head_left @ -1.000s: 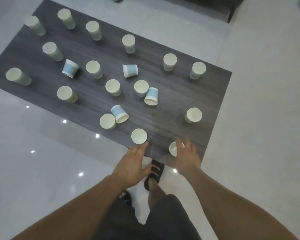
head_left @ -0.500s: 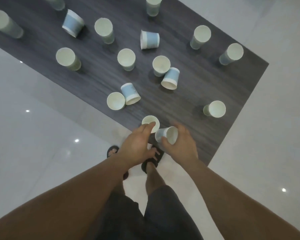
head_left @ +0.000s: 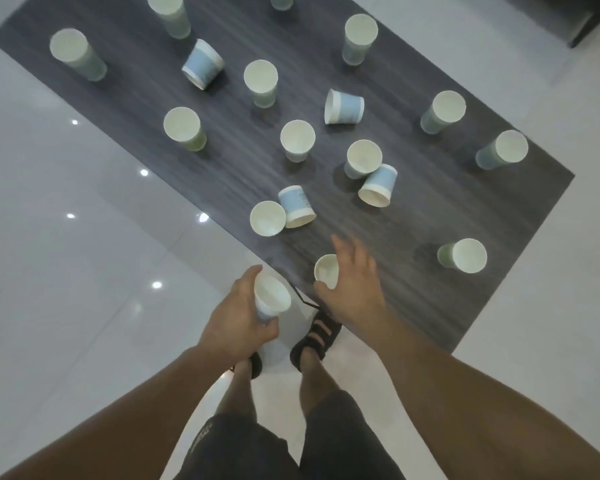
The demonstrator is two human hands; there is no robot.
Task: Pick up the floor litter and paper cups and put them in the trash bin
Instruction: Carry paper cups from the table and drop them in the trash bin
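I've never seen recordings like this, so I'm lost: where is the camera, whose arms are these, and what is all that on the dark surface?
There is no machine here. A person wears one wide-angle camera on the head, looking down, so the arms are their own. The left hand has a tilted paper cup in its grip. The right hand, fingers spread, reaches over a second cup standing near the edge of a dark wood-grain tabletop. Many more upright cups stand there, and several blue-banded cups lie on their sides. Below are sandalled feet on a pale tiled floor.
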